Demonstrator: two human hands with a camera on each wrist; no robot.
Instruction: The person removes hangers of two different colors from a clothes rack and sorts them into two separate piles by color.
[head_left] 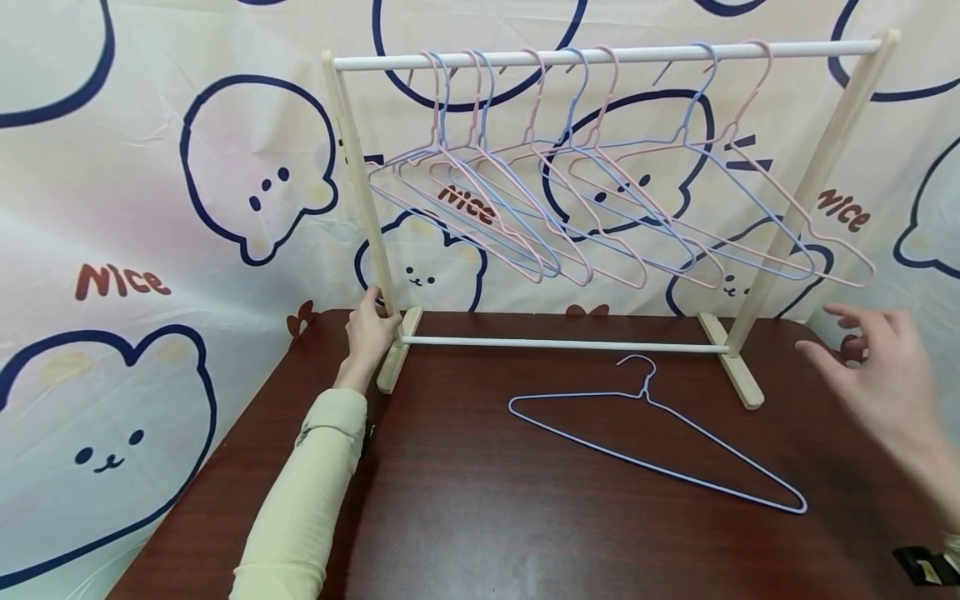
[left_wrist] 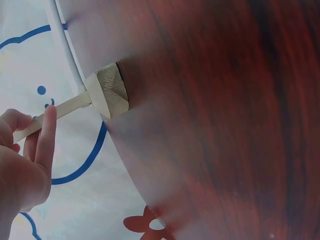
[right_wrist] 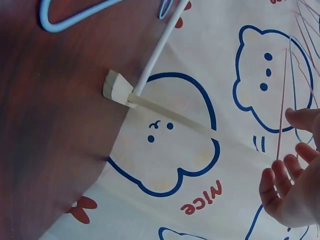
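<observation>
A small clothes rack (head_left: 600,55) with pale wooden posts and white bars stands at the back of the dark table. Low on its left post, my left hand (head_left: 370,333) grips the wood; the left wrist view shows thumb and fingers about the post (left_wrist: 72,104). My right hand (head_left: 877,367) hovers to the right of the right post (head_left: 813,187), fingers loosely bent, holding nothing. In the right wrist view that hand (right_wrist: 295,185) also appears free of the rack. One blue hanger (head_left: 652,471) lies flat on the table in front of the rack.
Several pink and blue hangers (head_left: 585,158) hang from the top bar, crowded toward the left. A lower white bar (head_left: 562,342) joins the two wooden feet (head_left: 738,379). Behind the table (head_left: 480,500) hangs a cloth printed with cartoon bears (head_left: 258,167).
</observation>
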